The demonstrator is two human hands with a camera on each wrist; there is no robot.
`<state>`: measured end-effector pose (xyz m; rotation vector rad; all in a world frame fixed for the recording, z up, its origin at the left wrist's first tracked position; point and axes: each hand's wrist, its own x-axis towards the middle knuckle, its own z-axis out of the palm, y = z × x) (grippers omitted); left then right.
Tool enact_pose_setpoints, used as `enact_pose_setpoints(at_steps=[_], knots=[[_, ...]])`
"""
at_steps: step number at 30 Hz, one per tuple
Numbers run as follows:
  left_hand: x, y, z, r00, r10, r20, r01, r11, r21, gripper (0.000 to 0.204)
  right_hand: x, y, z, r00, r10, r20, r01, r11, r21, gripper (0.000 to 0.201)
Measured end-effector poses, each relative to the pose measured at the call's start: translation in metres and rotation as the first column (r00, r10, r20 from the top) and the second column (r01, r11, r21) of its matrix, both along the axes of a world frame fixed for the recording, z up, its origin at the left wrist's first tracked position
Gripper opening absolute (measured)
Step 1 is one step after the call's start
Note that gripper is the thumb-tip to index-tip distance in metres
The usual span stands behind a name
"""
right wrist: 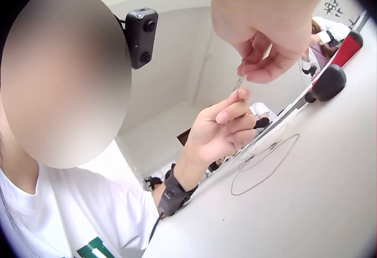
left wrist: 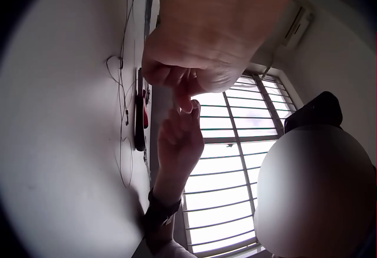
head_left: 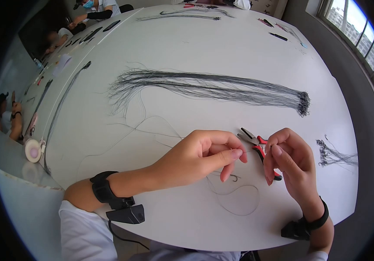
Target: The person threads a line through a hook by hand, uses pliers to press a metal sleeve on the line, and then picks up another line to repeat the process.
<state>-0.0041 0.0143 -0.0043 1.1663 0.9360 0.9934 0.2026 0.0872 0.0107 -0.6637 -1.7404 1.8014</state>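
Note:
Between the two hands a short stretch of thin line (head_left: pixel 251 150) runs above the table. The left hand (head_left: pixel 204 156) pinches it between thumb and index finger, the other fingers curled. Close on its right, the right hand (head_left: pixel 292 163) pinches a small dark end of the line with thumb and forefinger; in the right wrist view this hand (right wrist: pixel 268 34) hangs above the left hand (right wrist: pixel 221 128). Red-handled pliers (head_left: pixel 259 148) lie with jaws apart beneath and between the hands. A small hook (head_left: pixel 235 178) and a loop of line (head_left: pixel 256 195) lie below the left hand.
A long bundle of dark lines (head_left: pixel 204 85) lies across the table beyond the hands. A second bundle (head_left: pixel 326 154) is at the right edge. More bundles, black tools (head_left: pixel 278 37) and a round white object (head_left: pixel 33 150) lie farther off. Other people sit around the far left side.

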Motion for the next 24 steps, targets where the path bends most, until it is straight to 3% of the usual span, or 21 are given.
enact_pose_setpoints(at_steps=[4, 7, 9, 10, 12, 13, 15, 16, 17, 20, 21, 23, 24], knots=[[0.002, 0.0, 0.002, 1.0, 0.017, 0.021, -0.018, 1.0, 0.023, 0.02, -0.002, 0.002, -0.002, 0.999, -0.033, -0.002, 0.033, 0.999, 0.015, 0.015], [-0.004, -0.001, 0.011, 0.996, -0.092, -0.011, 0.09, 0.991, -0.102, 0.023, -0.004, 0.004, -0.005, 0.987, -0.15, 0.051, 0.145, 0.985, 0.093, 0.013], [-0.007, -0.001, 0.011, 0.982, -0.114, 0.151, 0.135, 0.981, -0.139, 0.026, -0.002, 0.007, -0.009, 0.968, -0.2, 0.15, 0.166, 0.963, 0.212, 0.009], [-0.009, 0.001, 0.007, 0.982, -0.113, 0.149, 0.134, 0.982, -0.136, 0.026, -0.003, 0.006, -0.009, 0.969, -0.199, 0.147, 0.165, 0.963, 0.215, 0.009], [-0.011, 0.005, 0.001, 0.836, -0.088, 0.542, 0.177, 0.977, -0.115, 0.027, -0.005, 0.002, -0.009, 0.918, -0.284, 0.276, 0.167, 0.91, 0.379, 0.006], [-0.008, 0.005, 0.003, 0.836, -0.09, 0.542, 0.177, 0.978, -0.112, 0.027, -0.005, 0.001, -0.01, 0.918, -0.285, 0.276, 0.168, 0.909, 0.382, 0.006], [0.002, 0.002, 0.01, 0.829, 0.191, 0.525, -0.136, 0.98, -0.143, 0.027, -0.005, 0.0, -0.013, 0.919, -0.295, 0.26, 0.085, 0.793, 0.603, 0.005], [-0.004, 0.004, 0.007, 0.812, 0.035, 0.583, -0.015, 0.999, -0.039, 0.025, -0.006, -0.004, -0.011, 0.931, -0.269, 0.247, 0.055, 0.772, 0.633, 0.003], [-0.003, 0.005, 0.005, 0.812, 0.03, 0.583, -0.013, 0.999, -0.033, 0.025, -0.006, -0.006, -0.01, 0.93, -0.272, 0.245, 0.057, 0.768, 0.638, 0.003], [0.003, 0.005, 0.001, 0.831, 0.071, 0.552, -0.112, 0.993, 0.041, 0.022, -0.005, -0.015, -0.004, 0.941, -0.028, 0.337, -0.227, 0.686, 0.691, 0.007], [0.004, 0.004, 0.0, 0.871, 0.092, 0.482, -0.139, 0.988, 0.063, 0.021, -0.007, -0.018, -0.003, 0.941, -0.031, 0.338, -0.227, 0.684, 0.693, 0.007], [0.002, 0.004, -0.005, 0.904, 0.113, 0.412, -0.163, 0.982, 0.09, 0.021, -0.01, -0.023, -0.001, 0.972, 0.202, 0.117, -0.228, 0.716, 0.659, 0.006], [0.0, 0.005, -0.007, 0.955, 0.117, 0.271, -0.164, 0.974, 0.158, 0.02, -0.008, -0.023, 0.005, 0.952, 0.281, 0.119, -0.298, 0.773, 0.56, 0.003]])
